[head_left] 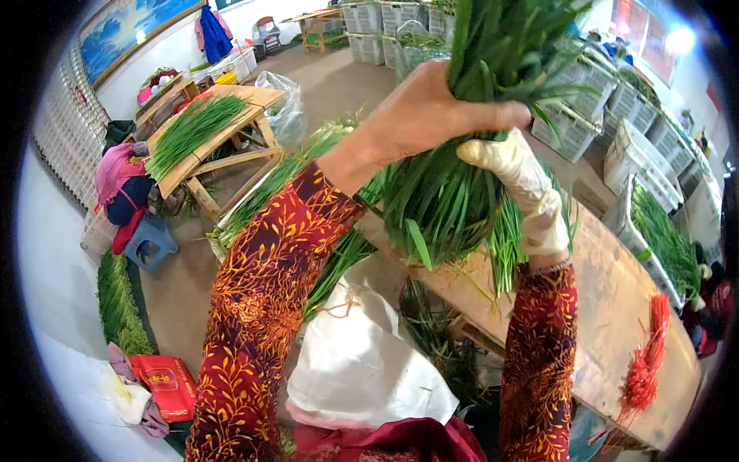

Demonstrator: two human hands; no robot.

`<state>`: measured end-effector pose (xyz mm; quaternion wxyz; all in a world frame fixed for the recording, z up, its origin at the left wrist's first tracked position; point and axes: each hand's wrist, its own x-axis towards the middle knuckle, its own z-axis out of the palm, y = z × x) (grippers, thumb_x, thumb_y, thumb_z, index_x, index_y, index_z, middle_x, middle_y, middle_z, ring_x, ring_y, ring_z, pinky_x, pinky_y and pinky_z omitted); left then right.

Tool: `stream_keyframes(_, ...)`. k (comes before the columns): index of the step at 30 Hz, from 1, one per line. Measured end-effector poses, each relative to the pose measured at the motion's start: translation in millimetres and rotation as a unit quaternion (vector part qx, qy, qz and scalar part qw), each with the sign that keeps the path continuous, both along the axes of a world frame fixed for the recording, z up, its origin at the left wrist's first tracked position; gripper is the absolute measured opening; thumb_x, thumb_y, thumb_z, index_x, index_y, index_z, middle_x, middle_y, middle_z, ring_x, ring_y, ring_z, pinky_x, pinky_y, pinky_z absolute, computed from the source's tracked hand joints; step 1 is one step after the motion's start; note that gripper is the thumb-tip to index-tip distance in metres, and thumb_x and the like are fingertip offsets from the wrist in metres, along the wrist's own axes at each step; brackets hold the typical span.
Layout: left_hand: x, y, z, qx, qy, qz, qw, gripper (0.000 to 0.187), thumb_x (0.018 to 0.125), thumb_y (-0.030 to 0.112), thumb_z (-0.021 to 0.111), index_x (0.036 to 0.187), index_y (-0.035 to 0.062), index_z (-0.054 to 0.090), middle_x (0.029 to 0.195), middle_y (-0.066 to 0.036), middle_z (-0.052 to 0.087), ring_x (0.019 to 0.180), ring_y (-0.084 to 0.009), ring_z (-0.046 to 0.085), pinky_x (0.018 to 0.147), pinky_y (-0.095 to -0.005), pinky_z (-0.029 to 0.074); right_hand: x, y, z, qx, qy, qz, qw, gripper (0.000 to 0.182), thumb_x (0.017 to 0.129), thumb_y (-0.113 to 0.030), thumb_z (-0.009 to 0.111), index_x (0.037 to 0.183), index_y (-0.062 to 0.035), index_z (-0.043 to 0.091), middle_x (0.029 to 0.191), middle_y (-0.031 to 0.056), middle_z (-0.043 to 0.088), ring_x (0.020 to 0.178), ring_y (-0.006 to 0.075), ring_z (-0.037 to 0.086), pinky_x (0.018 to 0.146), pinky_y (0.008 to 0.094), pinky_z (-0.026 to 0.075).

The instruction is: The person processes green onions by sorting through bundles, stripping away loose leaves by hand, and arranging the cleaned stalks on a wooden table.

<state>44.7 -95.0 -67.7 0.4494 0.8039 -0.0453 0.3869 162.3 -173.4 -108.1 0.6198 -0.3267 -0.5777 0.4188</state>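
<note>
A thick bundle of long green leafy stalks (443,202) stands upright in front of me, over the near wooden table (608,308). My left hand (427,115), bare, is wrapped round its upper part, thumb stretched to the right. Just below and to the right, my right hand (519,181) wears a pale glove and grips the bundle's right side; some of its fingers are hidden behind the stalks. Loose stalks (505,239) hang or lie beside the bundle. Red ties (645,366) lie on the table at the right.
Another wooden table (212,138) with green stalks stands at the left, a person in pink (119,181) beside it near a blue stool (151,240). White crates (635,165) line the right. A red bag (164,387) lies at the lower left. White cloth (362,362) covers my lap.
</note>
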Motion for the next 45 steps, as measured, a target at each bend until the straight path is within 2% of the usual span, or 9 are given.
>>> stream_keyframes(20, -64.5, 56.7, 30.4, -0.329, 0.014, 0.003, 0.944, 0.022, 0.085, 0.021, 0.055, 0.098, 0.0028, 0.056, 0.086, -0.010, 0.063, 0.073, -0.0188, 0.063, 0.067, -0.0333, 0.055, -30.5, -146.8, -138.8, -0.218, -0.034, -0.033, 0.975, 0.043, 0.074, -0.023, 0.069, 0.108, -0.0018, 0.055, 0.091, 0.0039, 0.061, 0.077, 0.0098, 0.055, 0.071, 0.0256, 0.045)
stream_keyframes(22, -68.9, 48.3, 32.6, -0.282, -0.030, 0.089, 0.955, 0.031, 0.089, 0.022, 0.050, 0.113, 0.0038, 0.050, 0.097, -0.012, 0.060, 0.083, -0.0208, 0.062, 0.071, -0.0339, 0.054, -35.9, -159.5, -133.5, -0.201, -0.040, -0.041, 0.978, 0.040, 0.075, -0.024, 0.068, 0.106, -0.0005, 0.057, 0.092, 0.0039, 0.061, 0.078, 0.0101, 0.055, 0.071, 0.0258, 0.045)
stream_keyframes(24, -92.5, 35.3, 30.0, 0.380, -0.036, 0.338, 0.860, 0.034, 0.091, 0.025, 0.044, 0.117, 0.0029, 0.047, 0.101, -0.013, 0.059, 0.088, -0.0234, 0.061, 0.074, -0.0350, 0.053, -37.2, -177.7, -149.5, -0.166, -0.041, -0.068, 0.983, 0.039, 0.077, -0.025, 0.065, 0.106, -0.0002, 0.057, 0.092, 0.0038, 0.061, 0.078, 0.0106, 0.055, 0.072, 0.0267, 0.045)
stream_keyframes(26, -67.8, -1.1, 67.6, -0.261, -0.023, 0.363, 0.894, 0.035, 0.090, 0.028, 0.043, 0.114, 0.0031, 0.050, 0.101, -0.013, 0.059, 0.087, -0.0240, 0.060, 0.075, -0.0372, 0.052, -25.9, -207.6, -182.9, -0.267, 0.050, -0.053, 0.961, 0.033, 0.080, -0.022, 0.062, 0.104, 0.0002, 0.058, 0.091, 0.0036, 0.061, 0.077, 0.0091, 0.055, 0.070, 0.0246, 0.045)
stream_keyframes(32, -92.1, 68.7, 87.9, -0.240, -0.109, 0.234, 0.936, 0.022, 0.085, 0.022, 0.055, 0.095, 0.0023, 0.057, 0.081, -0.010, 0.062, 0.070, -0.0199, 0.061, 0.064, -0.0320, 0.053, -29.3, -259.0, -246.0, -0.331, 0.198, -0.048, 0.921, 0.036, 0.085, -0.021, 0.057, 0.114, -0.0004, 0.052, 0.098, 0.0074, 0.062, 0.084, 0.0133, 0.059, 0.071, 0.0251, 0.048)
stream_keyframes(38, -125.4, 88.6, 109.2, -0.199, -0.101, 0.290, 0.931, 0.039, 0.083, 0.025, 0.056, 0.119, 0.0105, 0.051, 0.118, -0.016, 0.050, 0.095, -0.0279, 0.056, 0.077, -0.0406, 0.051, 2.1, -265.9, -464.4, -0.399, -0.550, -0.102, 0.726, 0.023, 0.084, -0.020, 0.047, 0.084, -0.0041, 0.063, 0.079, 0.0161, 0.063, 0.078, 0.0310, 0.061, 0.066, 0.0355, 0.048)
stream_keyframes(39, -128.2, 77.5, 103.2, -0.129, -0.124, 0.282, 0.943, 0.038, 0.084, 0.026, 0.054, 0.119, 0.0105, 0.051, 0.116, -0.016, 0.051, 0.094, -0.0272, 0.057, 0.076, -0.0386, 0.050, -2.0, -242.3, -498.9, -0.145, -0.217, -0.129, 0.957, 0.034, 0.082, -0.032, 0.051, 0.095, -0.0030, 0.061, 0.088, 0.0152, 0.063, 0.081, 0.0282, 0.061, 0.072, 0.0325, 0.048)
stream_keyframes(42, -136.2, 73.5, 95.0, -0.061, -0.150, 0.260, 0.952, 0.036, 0.086, 0.026, 0.053, 0.118, 0.0103, 0.051, 0.114, -0.015, 0.053, 0.092, -0.0259, 0.057, 0.076, -0.0362, 0.050, -10.5, -240.6, -287.7, -0.313, -0.065, -0.156, 0.935, 0.025, 0.087, -0.026, 0.051, 0.093, -0.0040, 0.061, 0.063, 0.0001, 0.054, 0.051, 0.0108, 0.044, 0.044, 0.0251, 0.036)
stream_keyframes(45, -148.0, 79.8, 85.5, -0.108, -0.142, 0.257, 0.950, 0.035, 0.086, 0.026, 0.053, 0.117, 0.0098, 0.052, 0.112, -0.014, 0.054, 0.092, -0.0250, 0.057, 0.076, -0.0357, 0.050, -14.5, -238.5, -254.2, -0.351, 0.144, -0.106, 0.919, 0.039, 0.085, -0.034, 0.054, 0.101, 0.0003, 0.059, 0.081, 0.0042, 0.060, 0.063, 0.0104, 0.052, 0.058, 0.0234, 0.044)
